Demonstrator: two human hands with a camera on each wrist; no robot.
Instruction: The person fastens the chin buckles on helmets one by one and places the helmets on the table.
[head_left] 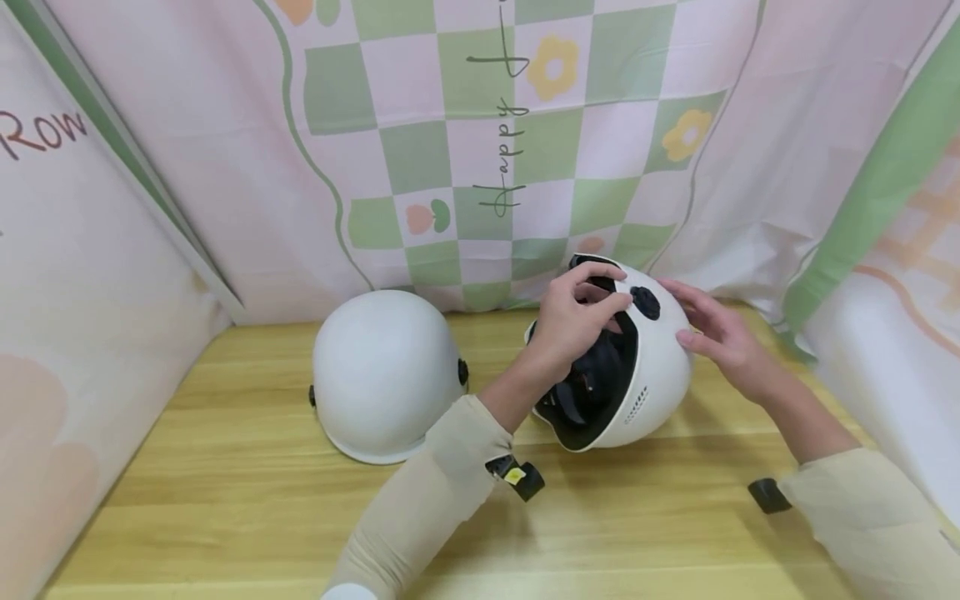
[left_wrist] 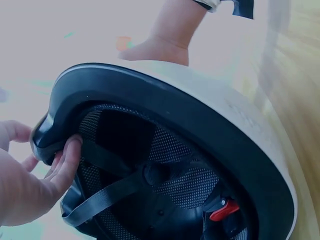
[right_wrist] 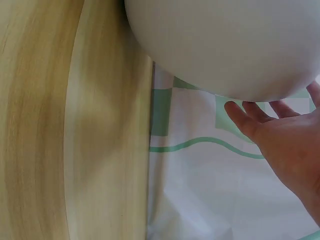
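Observation:
A white helmet (head_left: 663, 358) is tilted on its side at the right, its black-lined opening facing left. My left hand (head_left: 566, 321) pinches the rim beside the round black side knob (head_left: 645, 302), with fingertips on the inner edge. In the left wrist view a dark chin strap (left_wrist: 102, 202) and a red buckle piece (left_wrist: 225, 210) show inside the opening. My right hand (head_left: 723, 337) supports the outer shell from the right, fingers extended; the right wrist view shows its fingertips against the smooth curve. A second white helmet (head_left: 386, 371) sits dome up to the left, untouched.
Both helmets are on a wood-grain table (head_left: 225, 500). Behind it hangs a checked, flowered cloth (head_left: 487, 150), close to the tilted helmet. More printed cloth (head_left: 90, 275) bounds the left side, and a green-edged cloth (head_left: 870, 183) the right.

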